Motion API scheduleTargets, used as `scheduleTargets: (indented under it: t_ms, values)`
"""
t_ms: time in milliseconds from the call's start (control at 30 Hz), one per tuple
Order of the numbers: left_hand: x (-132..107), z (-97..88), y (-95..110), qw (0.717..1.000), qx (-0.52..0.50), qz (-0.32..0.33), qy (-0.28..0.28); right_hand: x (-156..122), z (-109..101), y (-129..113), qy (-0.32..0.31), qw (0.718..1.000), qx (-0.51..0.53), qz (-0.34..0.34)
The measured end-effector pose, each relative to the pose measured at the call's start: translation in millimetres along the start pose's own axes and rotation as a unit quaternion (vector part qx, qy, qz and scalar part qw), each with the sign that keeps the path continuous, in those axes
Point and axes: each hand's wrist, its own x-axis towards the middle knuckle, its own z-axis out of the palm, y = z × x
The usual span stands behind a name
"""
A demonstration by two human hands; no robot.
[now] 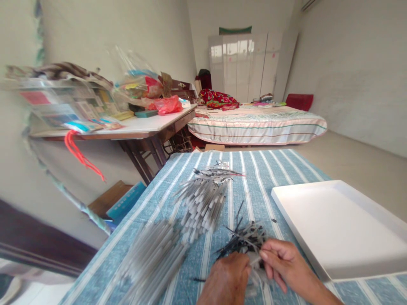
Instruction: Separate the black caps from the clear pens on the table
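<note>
My left hand (228, 277) and my right hand (281, 260) meet at the near edge of a blue-and-white striped table (254, 169). Both have their fingers curled together over a small heap of thin dark and clear sticks (244, 239). The right hand pinches a pale thin piece between thumb and fingers. The left hand's fingers are bent under and grip something I cannot make out. A long pile of grey-white tubes (193, 207) stretches away to the left of my hands.
A white shallow tray (340, 224) lies on the table to the right. A cluttered wooden desk (143, 125) stands at the left wall, a bed (254, 120) and a white wardrobe (244, 65) beyond.
</note>
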Motion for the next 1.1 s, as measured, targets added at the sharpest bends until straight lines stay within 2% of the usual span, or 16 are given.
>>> scheduleTargets:
  t_ms: [100,200,300,400,467,533,633,733,800,867,967,1100]
  values:
    - [-3,-20.4,2,0.999,-0.025,-0.017,-0.037,0,-6,-3,0.024,0.999,0.037,-0.003]
    - [-12,-53.0,-11,0.997,-0.045,-0.053,-0.036,1,-12,-7,0.095,0.992,0.087,-0.012]
    - [-21,-80.2,-34,0.987,-0.075,-0.138,0.021,4,-16,-7,0.158,0.981,0.114,-0.017]
    - [-23,-88.8,-46,0.954,-0.172,-0.199,0.147,6,-18,-6,0.153,0.984,0.088,-0.008]
    - [-19,-84.4,-40,0.909,-0.289,-0.192,0.231,5,-18,-6,0.14,0.99,0.035,-0.005]
    - [-10,-75.2,-25,0.849,-0.428,-0.152,0.269,2,-14,-8,0.155,0.987,-0.038,-0.033]
    - [5,-57.0,6,0.754,-0.589,-0.092,0.276,-7,-3,-14,0.165,0.968,-0.142,-0.123]
    - [19,-35.9,37,0.693,-0.666,-0.067,0.267,-16,14,-21,0.075,0.961,-0.188,-0.188]
    - [26,-22.0,52,0.669,-0.697,-0.064,0.249,-20,25,-23,0.029,0.965,-0.172,-0.198]
    - [31,-11.1,62,0.653,-0.717,-0.074,0.232,-22,34,-21,0.005,0.979,-0.11,-0.172]
    - [35,-4.4,64,0.649,-0.721,-0.105,0.221,-23,45,-13,-0.038,0.996,0.033,-0.074]
    - [35,-7.4,57,0.654,-0.702,-0.146,0.241,-23,58,-6,-0.073,0.982,0.17,0.045]
